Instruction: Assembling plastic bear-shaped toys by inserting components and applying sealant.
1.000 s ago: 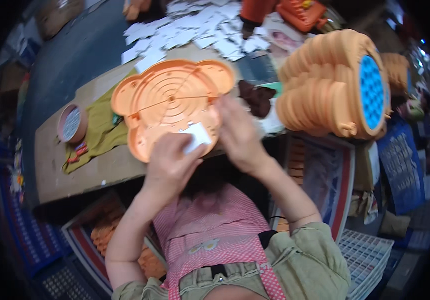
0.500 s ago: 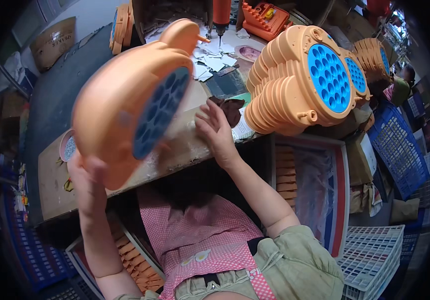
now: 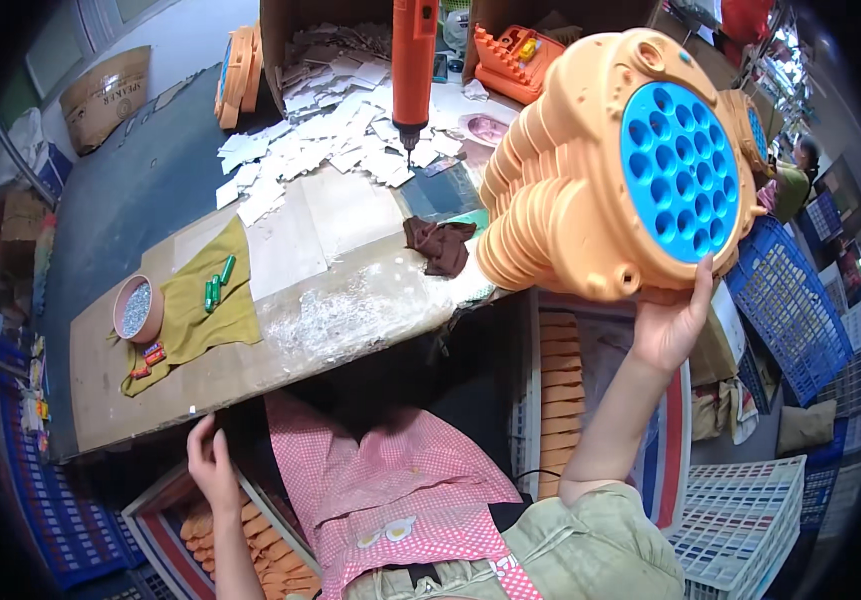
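At the right end of the table stands a stack of orange plastic shells (image 3: 535, 190). The front shell (image 3: 605, 165) carries a round blue panel (image 3: 682, 170) full of dimples. My right hand (image 3: 672, 325) grips this shell at its lower edge, one finger up along the front face and the others partly hidden beneath. My left hand (image 3: 212, 465) holds nothing, its fingers apart and slightly curled, just off the table's front edge. Below it, a box (image 3: 162, 530) contains several orange pieces (image 3: 265, 545).
An orange electric screwdriver (image 3: 413, 75) hangs over scattered white cards (image 3: 335, 130). On the table (image 3: 340, 310) are a brown cloth (image 3: 438, 245), a mustard cloth (image 3: 225, 315) with green batteries (image 3: 215, 290), and a bowl of small screws (image 3: 137, 308). A white crate (image 3: 735, 520) stands lower right.
The orange shell that my left hand held is gone from it, and that hand has dropped toward the box. My right hand has moved right, from beside the brown cloth to the stack's front shell.
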`<state>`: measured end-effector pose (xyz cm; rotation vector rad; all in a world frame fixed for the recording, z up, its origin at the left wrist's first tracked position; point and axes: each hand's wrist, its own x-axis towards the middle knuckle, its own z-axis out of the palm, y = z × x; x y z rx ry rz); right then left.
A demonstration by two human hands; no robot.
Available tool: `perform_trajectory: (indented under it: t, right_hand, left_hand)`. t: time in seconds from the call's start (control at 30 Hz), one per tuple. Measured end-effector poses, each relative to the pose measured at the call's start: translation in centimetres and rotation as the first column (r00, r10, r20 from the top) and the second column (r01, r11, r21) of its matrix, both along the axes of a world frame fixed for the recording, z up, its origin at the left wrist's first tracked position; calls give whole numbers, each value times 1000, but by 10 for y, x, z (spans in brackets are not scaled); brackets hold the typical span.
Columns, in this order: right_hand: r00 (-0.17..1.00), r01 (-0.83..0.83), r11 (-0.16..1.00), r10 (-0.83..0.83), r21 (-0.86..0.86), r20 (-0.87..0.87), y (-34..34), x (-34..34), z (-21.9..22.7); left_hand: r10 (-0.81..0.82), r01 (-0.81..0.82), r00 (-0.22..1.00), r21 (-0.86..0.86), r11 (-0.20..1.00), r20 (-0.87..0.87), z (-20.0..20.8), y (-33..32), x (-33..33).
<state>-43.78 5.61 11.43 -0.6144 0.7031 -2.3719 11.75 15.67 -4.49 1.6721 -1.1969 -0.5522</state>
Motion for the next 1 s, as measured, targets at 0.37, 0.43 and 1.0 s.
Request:
perform_trajectory:
  t: [0.37,0.43,1.0]
  right_hand:
    - [779,440,799,-114,409,-617,-11,-10,-21]
    - [762,456,783,-97,424,-640,-4,-11,-20]
    - [-523,551,802,115,-232,-845,-86,-31,69]
  left_hand:
    - [233,-690,724,690,220,649,-122,219,84]
    - [205,-671,741,708,221,639,-122,220,87]
    - [65,-501,862,826,257,503,-169,199,77]
